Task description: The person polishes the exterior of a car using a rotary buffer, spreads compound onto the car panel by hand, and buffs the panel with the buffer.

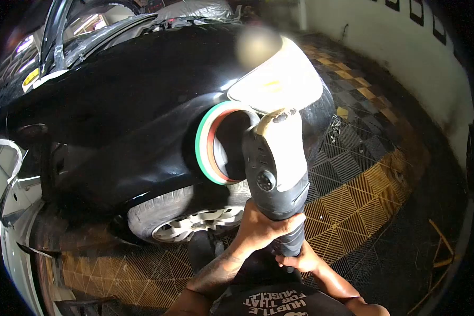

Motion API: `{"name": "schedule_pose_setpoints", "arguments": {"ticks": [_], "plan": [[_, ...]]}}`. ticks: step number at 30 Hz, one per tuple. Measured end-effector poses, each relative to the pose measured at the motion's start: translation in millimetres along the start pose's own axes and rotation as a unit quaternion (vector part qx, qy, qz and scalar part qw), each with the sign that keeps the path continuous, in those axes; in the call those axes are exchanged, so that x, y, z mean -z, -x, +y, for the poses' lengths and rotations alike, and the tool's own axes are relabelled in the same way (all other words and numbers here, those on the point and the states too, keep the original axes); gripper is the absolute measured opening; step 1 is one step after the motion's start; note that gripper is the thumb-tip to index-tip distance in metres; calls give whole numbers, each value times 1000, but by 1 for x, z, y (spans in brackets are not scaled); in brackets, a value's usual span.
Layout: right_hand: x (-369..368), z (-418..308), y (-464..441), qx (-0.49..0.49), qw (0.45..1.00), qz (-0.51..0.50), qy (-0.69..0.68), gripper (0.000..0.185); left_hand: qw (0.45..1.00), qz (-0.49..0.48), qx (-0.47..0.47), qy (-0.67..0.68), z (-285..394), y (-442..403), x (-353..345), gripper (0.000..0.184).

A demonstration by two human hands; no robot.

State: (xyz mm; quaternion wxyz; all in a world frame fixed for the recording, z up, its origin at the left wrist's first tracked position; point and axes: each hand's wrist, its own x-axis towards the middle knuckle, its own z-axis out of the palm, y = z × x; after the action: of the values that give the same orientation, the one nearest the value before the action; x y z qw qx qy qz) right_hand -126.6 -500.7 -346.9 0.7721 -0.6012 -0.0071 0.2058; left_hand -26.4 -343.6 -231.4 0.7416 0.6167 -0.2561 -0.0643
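A polisher (276, 158) with a black and white body is held in both hands. My left hand (260, 226) wraps round its body near the middle, the thumb across it. Lower down, my right hand (300, 258) grips the rear handle. The polisher's round pad (210, 145), with green, white and red rings, lies against or very close to the black fender (137, 105), above the front wheel; whether it touches cannot be made out. Just above the tool is the bright headlight (284, 79).
The front wheel (195, 221) stands under the fender. Black and yellow grid tiles (347, 210) cover the floor. A white wall (426, 68) runs along the right. At the left edge is part of another light-coloured car (16, 200). Plastic sheeting (195, 9) lies at the top.
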Motion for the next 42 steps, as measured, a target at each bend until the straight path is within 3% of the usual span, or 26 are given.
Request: {"name": "schedule_pose_setpoints", "arguments": {"ticks": [12,14,17,20,21,22,24,27,28,30,31,36,38,40,41,42], "plan": [[-28,-11,-18,63,998,23,3,42,999,-7,-31,36,3,-2,22,44],[-33,-10,-23,133,988,56,47,37,999,-14,-37,13,4,-3,28,45],[-36,-4,-29,146,988,42,34,37,999,1,-42,12,7,-1,32,46],[-39,-2,-30,120,988,45,84,35,1000,-12,2,17,7,8,41,46],[-48,1,-32,159,984,67,50,32,999,-23,30,-8,5,15,47,58],[-50,4,-32,157,985,61,46,32,999,-17,33,-12,1,22,51,58],[-53,16,-34,142,985,39,94,32,999,-21,27,7,-13,34,62,76],[-67,12,-39,112,977,17,184,32,997,-76,9,-34,-28,57,94,81],[-73,8,-41,83,974,-2,210,31,995,-96,7,-24,-29,65,103,77],[-85,9,-48,90,968,-13,234,30,999,-12,6,51,-15,82,100,70],[-88,17,-54,96,965,-35,240,30,999,-27,0,44,-7,85,105,68],[-108,47,-77,144,963,-81,216,34,999,2,5,39,-18,110,126,74],[-111,68,-83,118,968,-81,206,36,996,-76,24,-44,-36,118,145,79],[-115,87,-87,118,985,-63,110,44,968,-123,28,-218,-46,123,154,76],[-116,84,-85,68,989,-81,102,56,944,-136,-2,-300,-51,119,155,74],[-121,94,-86,67,990,-81,99,56,906,-148,-107,-381,-49,109,149,73]]}}
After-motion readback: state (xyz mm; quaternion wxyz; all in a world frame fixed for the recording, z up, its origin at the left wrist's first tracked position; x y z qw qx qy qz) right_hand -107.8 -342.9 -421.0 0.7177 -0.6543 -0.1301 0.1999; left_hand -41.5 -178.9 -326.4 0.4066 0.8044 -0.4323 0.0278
